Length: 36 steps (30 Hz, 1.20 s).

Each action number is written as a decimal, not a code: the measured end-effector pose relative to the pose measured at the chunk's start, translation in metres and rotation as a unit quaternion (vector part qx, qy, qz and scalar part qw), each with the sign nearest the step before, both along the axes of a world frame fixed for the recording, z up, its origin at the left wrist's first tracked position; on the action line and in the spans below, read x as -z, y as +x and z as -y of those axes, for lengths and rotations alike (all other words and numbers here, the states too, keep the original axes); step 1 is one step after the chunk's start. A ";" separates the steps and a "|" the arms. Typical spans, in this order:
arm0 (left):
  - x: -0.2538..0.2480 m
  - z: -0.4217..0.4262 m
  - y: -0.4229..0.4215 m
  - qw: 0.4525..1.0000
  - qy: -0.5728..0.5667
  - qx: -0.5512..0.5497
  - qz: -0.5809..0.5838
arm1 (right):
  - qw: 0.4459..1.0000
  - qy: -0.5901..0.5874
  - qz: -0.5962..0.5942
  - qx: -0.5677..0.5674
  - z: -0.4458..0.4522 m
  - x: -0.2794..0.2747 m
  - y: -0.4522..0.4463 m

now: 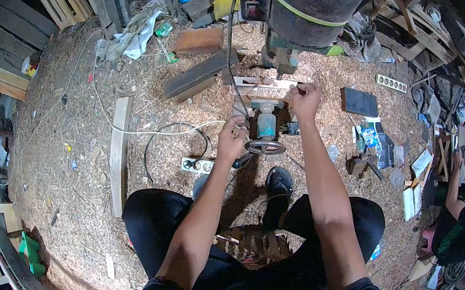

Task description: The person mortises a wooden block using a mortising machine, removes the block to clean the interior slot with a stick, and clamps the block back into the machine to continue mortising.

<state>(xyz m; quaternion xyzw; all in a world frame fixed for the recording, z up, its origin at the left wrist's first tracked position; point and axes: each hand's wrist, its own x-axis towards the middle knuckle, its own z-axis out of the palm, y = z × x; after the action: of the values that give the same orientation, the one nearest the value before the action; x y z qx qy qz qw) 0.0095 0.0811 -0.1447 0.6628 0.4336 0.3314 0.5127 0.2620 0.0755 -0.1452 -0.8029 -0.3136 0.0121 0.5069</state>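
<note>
Sideways, the pale wood strip (279, 84) lies under the big dark machine (307, 13), its long side going left to right. The right hand (306, 102) pinches its right end. The left hand (232, 138) is curled, but I cannot tell what it holds.

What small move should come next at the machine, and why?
Probably ease the black cable aside with the left hand: in this view it crosses the left end of the wood strip and runs down close to that hand. The right hand is at the strip's right end, so I'd leave it there.
</note>
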 end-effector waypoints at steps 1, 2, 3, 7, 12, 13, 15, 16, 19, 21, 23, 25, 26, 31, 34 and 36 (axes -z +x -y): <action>-0.002 0.000 0.000 1.000 -0.010 0.000 0.004 | 1.000 0.000 0.014 0.005 -0.002 0.000 -0.002; -0.004 0.001 -0.001 1.000 -0.004 0.004 0.002 | 1.000 0.000 0.028 0.010 -0.003 0.001 -0.005; -0.004 0.001 0.000 1.000 0.002 0.009 0.001 | 0.999 -0.001 0.043 0.015 -0.005 0.000 -0.007; -0.007 -0.002 -0.005 1.000 -0.004 0.023 -0.016 | 0.996 -0.037 0.059 0.052 -0.007 0.000 -0.016; 0.008 -0.042 0.012 0.996 0.001 -0.091 0.014 | 0.993 -0.105 -0.012 0.047 -0.008 -0.002 -0.004; 0.005 -0.051 0.016 0.995 -0.004 -0.097 0.028 | 0.994 -0.096 -0.003 0.043 -0.005 -0.009 -0.007; 0.007 -0.070 0.021 0.994 -0.051 -0.093 -0.020 | 0.996 -0.077 0.015 0.035 0.001 -0.022 -0.014; 0.014 -0.082 0.022 0.993 -0.059 -0.096 -0.030 | 0.996 -0.079 0.023 0.034 0.001 -0.022 -0.014; 0.009 -0.091 0.021 0.995 -0.079 -0.067 -0.010 | 0.995 -0.093 0.030 0.033 -0.001 -0.023 -0.016; -0.002 -0.090 0.022 0.995 -0.092 -0.031 0.020 | 0.993 -0.112 0.014 0.041 -0.003 -0.021 -0.013; -0.006 -0.092 0.021 0.992 -0.124 -0.014 0.003 | 0.996 -0.084 0.001 0.036 -0.004 -0.014 -0.008; -0.022 -0.088 0.021 0.989 -0.149 -0.019 0.000 | 0.998 -0.055 -0.007 0.025 -0.005 -0.010 -0.005; -0.037 -0.081 0.023 0.987 -0.158 -0.033 0.006 | 0.999 -0.039 -0.009 0.017 -0.004 -0.009 -0.004; -0.021 -0.086 0.023 0.991 -0.121 -0.034 0.046 | 1.000 -0.008 0.004 0.011 -0.003 -0.008 -0.005; -0.010 -0.082 0.022 0.992 -0.093 -0.049 0.071 | 1.000 -0.014 -0.003 -0.005 0.006 -0.017 -0.008; -0.008 -0.061 0.018 0.993 -0.018 -0.110 0.037 | 0.997 -0.008 0.070 0.038 0.016 -0.029 -0.022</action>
<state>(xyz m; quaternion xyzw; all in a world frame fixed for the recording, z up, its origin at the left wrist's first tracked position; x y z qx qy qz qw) 0.0277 0.1416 -0.1367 0.5893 0.4905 0.4022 0.5004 0.2398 0.0598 -0.1164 -0.8170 -0.3175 -0.0613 0.4774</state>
